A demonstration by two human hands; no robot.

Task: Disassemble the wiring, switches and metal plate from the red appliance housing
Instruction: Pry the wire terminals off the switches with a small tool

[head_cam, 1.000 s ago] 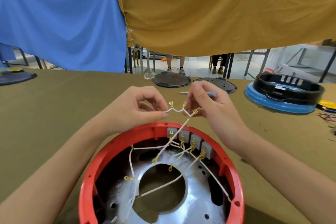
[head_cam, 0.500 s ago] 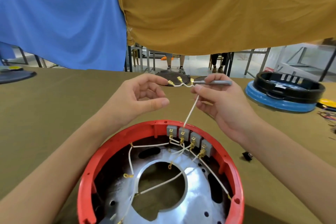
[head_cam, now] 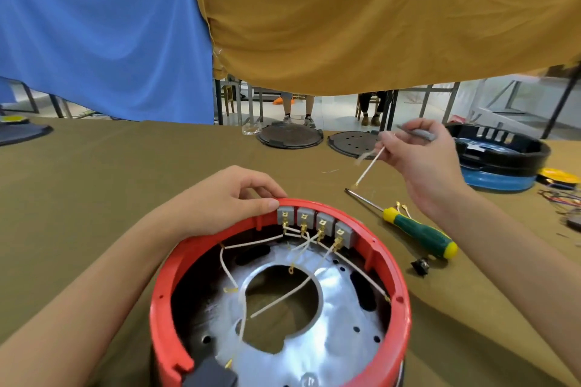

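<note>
The red appliance housing (head_cam: 391, 286) stands open near me on the table. Inside lie a shiny metal plate (head_cam: 333, 333) with a big round hole, white wires (head_cam: 283, 298) with brass terminals, and a row of grey switches (head_cam: 314, 223) on the far wall. My left hand (head_cam: 226, 201) grips the housing's far rim beside the switches. My right hand (head_cam: 418, 163) is raised to the right, pinching a loose white wire (head_cam: 369, 166) and holding a grey tool (head_cam: 415, 132).
A green and yellow screwdriver (head_cam: 418, 234) lies right of the housing, with a small black part (head_cam: 420, 266) near it. Two dark round plates (head_cam: 289, 135) sit at the far edge. A black and blue housing (head_cam: 500, 157) stands at right, coloured wires (head_cam: 562, 198) beside it.
My right hand has pulled the white wire free and carried it right, away from the housing. My left hand let go of the wire and dropped onto the housing's rim.
</note>
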